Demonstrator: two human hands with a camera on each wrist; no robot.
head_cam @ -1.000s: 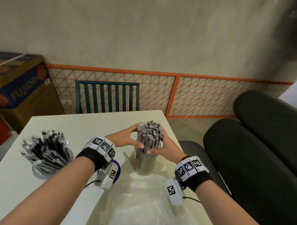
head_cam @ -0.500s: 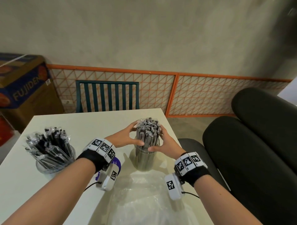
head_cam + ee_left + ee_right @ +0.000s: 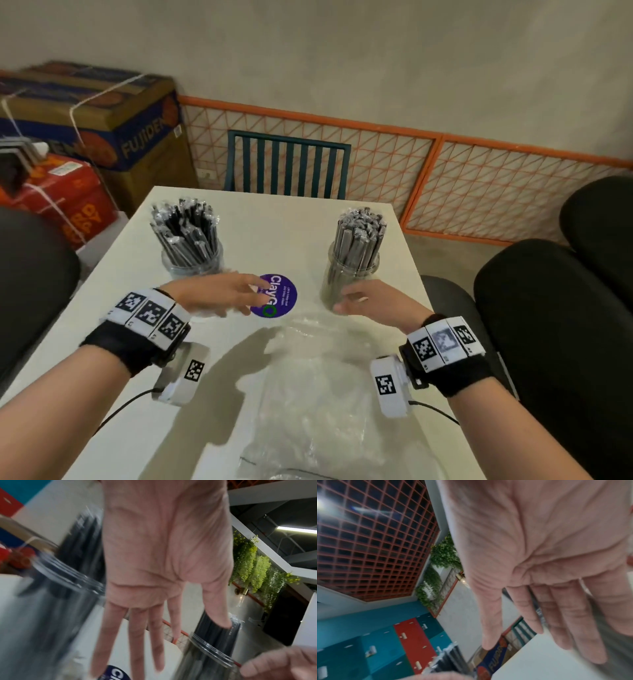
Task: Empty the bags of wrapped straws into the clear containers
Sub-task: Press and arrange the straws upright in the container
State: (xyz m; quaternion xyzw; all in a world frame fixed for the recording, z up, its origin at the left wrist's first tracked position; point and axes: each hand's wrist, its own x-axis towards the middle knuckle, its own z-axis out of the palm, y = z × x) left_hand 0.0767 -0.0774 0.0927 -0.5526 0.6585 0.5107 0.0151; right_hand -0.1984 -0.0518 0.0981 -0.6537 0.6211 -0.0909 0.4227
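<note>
Hands (image 3: 219,298) off right container (image 3: 352,274), straws (image 3: 359,236) upright.

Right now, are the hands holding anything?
No. The left hand and the right hand are both open and empty, hovering above the table just in front of the two straw-filled containers.

The white surface (image 3: 260,356) carries two clear containers (image 3: 191,263) of wrapped straws (image 3: 358,236), a purple sticker (image 3: 279,296) between them and an empty clear bag (image 3: 315,404).
</note>
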